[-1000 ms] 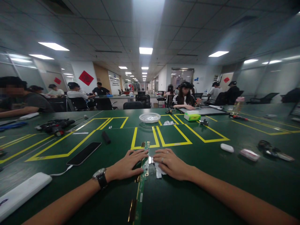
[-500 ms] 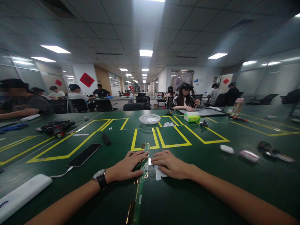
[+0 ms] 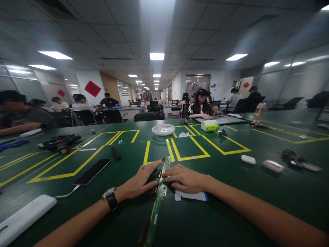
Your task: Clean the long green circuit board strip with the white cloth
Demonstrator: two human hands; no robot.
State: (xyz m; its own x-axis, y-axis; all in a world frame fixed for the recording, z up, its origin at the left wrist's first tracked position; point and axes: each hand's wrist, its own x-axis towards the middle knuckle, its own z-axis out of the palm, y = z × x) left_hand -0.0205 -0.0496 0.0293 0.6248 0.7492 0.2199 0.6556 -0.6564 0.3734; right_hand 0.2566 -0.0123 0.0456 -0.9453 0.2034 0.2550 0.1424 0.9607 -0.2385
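A long, narrow green circuit board (image 3: 156, 209) with copper-coloured flex tabs lies lengthwise on the green table in front of me. Along its left side rests my left hand (image 3: 140, 181), thumb and forefinger spread apart, with the fingertip by a tab near the far end. My right hand (image 3: 187, 179) lies over the right edge of the board, fingers stretched out and their tips touching it. Under that hand is a white slip of paper (image 3: 196, 196) with a blue end, partly covered by the palm.
To the left are a black phone (image 3: 92, 171) on a cable and a white power bank (image 3: 27, 218). A white plastic basket (image 3: 163, 129) stands ahead, beside crumpled white scraps (image 3: 185, 134). Rightward lie a white case (image 3: 248, 159) and a pink-white case (image 3: 273, 166). A person (image 3: 202, 106) sits opposite.
The board's far end has shifted slightly right. My left forefinger reaches further out. More of the white paper, with its blue end, now shows beside my right hand.
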